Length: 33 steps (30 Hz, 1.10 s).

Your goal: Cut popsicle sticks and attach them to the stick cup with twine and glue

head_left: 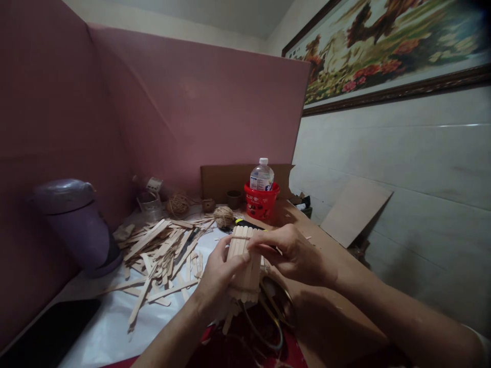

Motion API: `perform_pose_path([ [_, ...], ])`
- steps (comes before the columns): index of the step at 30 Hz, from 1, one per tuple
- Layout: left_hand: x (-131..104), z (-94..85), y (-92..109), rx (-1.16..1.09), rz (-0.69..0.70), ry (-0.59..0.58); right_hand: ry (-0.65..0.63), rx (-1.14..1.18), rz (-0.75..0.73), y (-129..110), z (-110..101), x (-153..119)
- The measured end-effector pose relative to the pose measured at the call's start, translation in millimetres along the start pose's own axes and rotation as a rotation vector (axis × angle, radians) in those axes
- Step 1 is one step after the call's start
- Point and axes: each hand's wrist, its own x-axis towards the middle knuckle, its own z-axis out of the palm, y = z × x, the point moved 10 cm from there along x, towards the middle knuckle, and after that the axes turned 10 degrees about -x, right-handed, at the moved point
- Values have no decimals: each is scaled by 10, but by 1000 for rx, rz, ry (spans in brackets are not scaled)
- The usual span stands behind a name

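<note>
My left hand (220, 273) is closed around a bundle of wooden craft sticks (245, 276), laid side by side and held upright, its thumb across the front. Bands of brown twine (241, 237) cross the sticks near the top and the bottom. My right hand (293, 253) is closed too, its bent fingers pressed on the bundle's upper right edge beside the top band. Whether a loose twine end is between those fingers is hidden. Scissors with looped handles (278, 327) lie just below the bundle, partly covered by it.
Many loose craft sticks (163, 255) are heaped at left. Behind stand a twine ball (223, 217), a yellow-black cutter (247, 223) and a red bucket (261, 204) with a plastic bottle (262, 176). A purple tumbler (79, 230) and a dark flat object (53, 332) are at left.
</note>
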Motion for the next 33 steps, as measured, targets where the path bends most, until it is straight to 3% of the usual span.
perform_pose_path([
  [10,5,-27,-21,24,-13,15,-77,-28,-121,-103,-5,34],
  [17,-4,5,-5,39,-14,-9,-64,-12,-49,-14,-49,56],
  [33,-6,-4,-2,44,-18,0,-151,-99,-151,-85,-17,24],
])
